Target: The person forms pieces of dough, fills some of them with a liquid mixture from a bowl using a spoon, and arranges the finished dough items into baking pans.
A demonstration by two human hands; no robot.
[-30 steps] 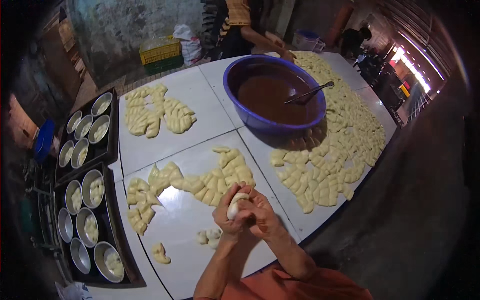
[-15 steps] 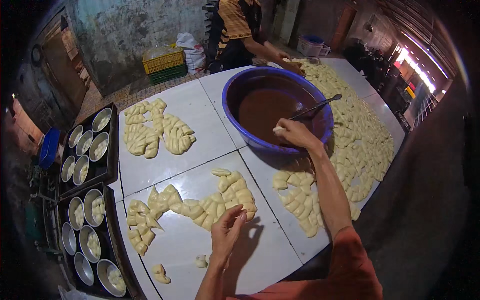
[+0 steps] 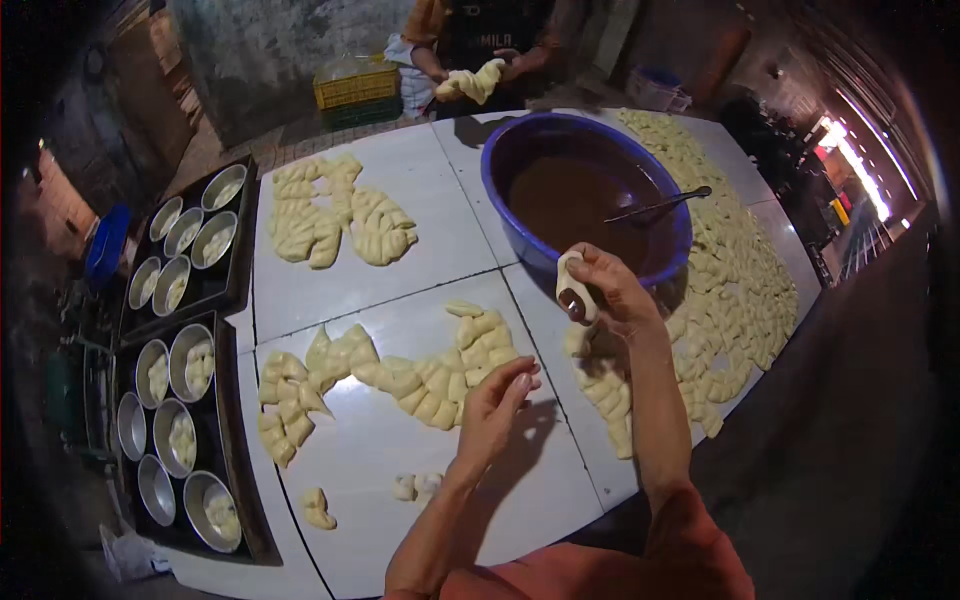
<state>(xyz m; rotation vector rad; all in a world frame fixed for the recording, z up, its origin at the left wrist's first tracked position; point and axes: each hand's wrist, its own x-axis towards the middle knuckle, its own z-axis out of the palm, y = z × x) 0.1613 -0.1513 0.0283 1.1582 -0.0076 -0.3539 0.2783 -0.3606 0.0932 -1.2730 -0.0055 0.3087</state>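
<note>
My right hand (image 3: 612, 292) is closed on a piece of dough (image 3: 568, 268), held up beside the near rim of the blue basin. The dough is pale and stretched, with a dark brown filling showing on it. My left hand (image 3: 492, 412) hovers over the table beside a patch of cut dough pieces (image 3: 432, 392). Its fingers are bent in against the thumb; whether anything small sits between them is hidden. The blue basin (image 3: 508, 215) contains brown filling (image 3: 565, 205), and a dark-handled utensil (image 3: 660, 205) leans across its right side.
White tiled table (image 3: 385, 300) carries more dough patches (image 3: 375, 225) and a wide spread of pieces (image 3: 745, 310) at right. Loose dough bits (image 3: 318, 510) lie near. Round tins stand in dark trays (image 3: 232, 450) at left. Opposite, a co-worker's hands hold twisted dough (image 3: 472, 82).
My right hand has drawn back from over the basin with the dough, now showing brown filling. My left hand has moved slightly right and up. The co-worker has lifted a twisted dough piece.
</note>
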